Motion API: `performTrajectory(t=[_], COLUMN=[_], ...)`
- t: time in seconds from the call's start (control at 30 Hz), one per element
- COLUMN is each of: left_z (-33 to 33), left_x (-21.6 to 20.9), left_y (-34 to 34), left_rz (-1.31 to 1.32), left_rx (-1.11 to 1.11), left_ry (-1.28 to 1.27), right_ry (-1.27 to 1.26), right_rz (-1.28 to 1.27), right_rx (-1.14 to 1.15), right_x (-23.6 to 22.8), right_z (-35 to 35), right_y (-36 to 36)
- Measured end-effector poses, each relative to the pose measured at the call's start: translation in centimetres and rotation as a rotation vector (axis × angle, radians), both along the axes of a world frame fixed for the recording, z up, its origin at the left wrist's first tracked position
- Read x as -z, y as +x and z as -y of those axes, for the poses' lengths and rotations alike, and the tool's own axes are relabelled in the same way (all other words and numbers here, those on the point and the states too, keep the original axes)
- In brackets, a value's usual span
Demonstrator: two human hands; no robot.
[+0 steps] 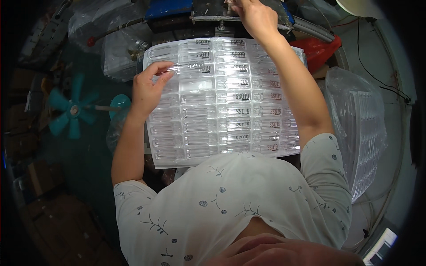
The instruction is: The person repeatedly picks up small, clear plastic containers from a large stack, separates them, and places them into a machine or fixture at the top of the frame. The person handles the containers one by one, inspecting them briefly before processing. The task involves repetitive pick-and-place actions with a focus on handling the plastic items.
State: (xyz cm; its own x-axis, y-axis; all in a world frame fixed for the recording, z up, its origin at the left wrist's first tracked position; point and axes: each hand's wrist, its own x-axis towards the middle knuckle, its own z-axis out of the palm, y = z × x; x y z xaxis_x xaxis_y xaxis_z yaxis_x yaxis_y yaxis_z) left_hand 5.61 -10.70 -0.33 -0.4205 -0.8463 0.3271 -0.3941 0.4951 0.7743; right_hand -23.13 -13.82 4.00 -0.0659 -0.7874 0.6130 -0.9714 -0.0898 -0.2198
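A white tray (197, 85) lies in front of me, with rows of clear plastic tubes in its cells; many carry dark and red print. Over its upper left part, my left hand (148, 86) pinches one clear tube (190, 66) by its end, the tube pointing right. One cell below that tube shows bare white. My right hand (259, 20) reaches past the tray's far edge to a dark metal machine plate (213, 13). Its fingers are bent together at the picture's top edge, around something small that I cannot make out.
Blue machine panels (168, 8) flank the plate. Left stands a turquoise fan (73, 108), its blades blurred. A red plastic bag (319, 51) lies right of the tray. Farther right, a bagged stack of similar trays (366, 133) leans. Clear plastic bags (102, 26) hang at upper left.
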Motion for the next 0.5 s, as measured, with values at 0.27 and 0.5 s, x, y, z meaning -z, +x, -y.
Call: performTrajectory(t=[0.27,0.5], left_z=[-0.6,-1.3], left_x=[3.3,3.3], left_y=[0.3,-0.4], left_rz=[0.333,0.431], left_rx=[0.205,0.137], left_ry=[-0.358,-0.433], right_ry=[-0.104,0.166], right_rz=[0.065,0.128], right_rx=[-0.225,-0.602], right_x=[4.3,7.0], right_z=[-6.8,-12.2], right_y=[0.9,6.7])
